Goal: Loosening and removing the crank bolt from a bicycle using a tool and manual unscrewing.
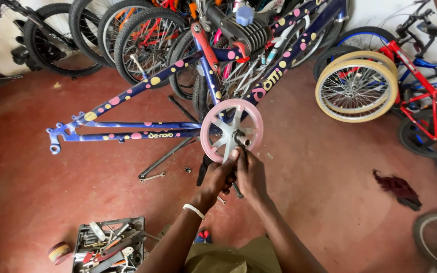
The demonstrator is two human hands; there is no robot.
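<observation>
— Chainring guard (pixel 231 130), the pink disc with the grey spider inside it, sits at the centre of the frame, and both hands meet just under it. What has the left hand (pixel 217 178) got?

— Its fingers are curled shut around a dark crank arm (pixel 236 189) that hangs down from the disc's hub; a white bracelet (pixel 193 211) circles that wrist.

— And the right hand (pixel 250 174)?

— Closed too, pressed against the left, with a fingertip up at the hub beside the bare axle end. Whether it grips the crank or a tool I cannot tell.

— What carries the disc?

— A blue bicycle frame (pixel 127 130) with pink and yellow dots, clamped in a red-jawed repair stand (pixel 204 48) and stretching to the left of the frame.

— Further out?

— A spanner (pixel 151 177) lies on the red floor (pixel 36 167) lower left of the disc, an open toolbox (pixel 110 246) is at the bottom left, a dark red rag (pixel 398 188) lies at right, and a cream-tyred wheel (pixel 356 90) leans at upper right.
</observation>
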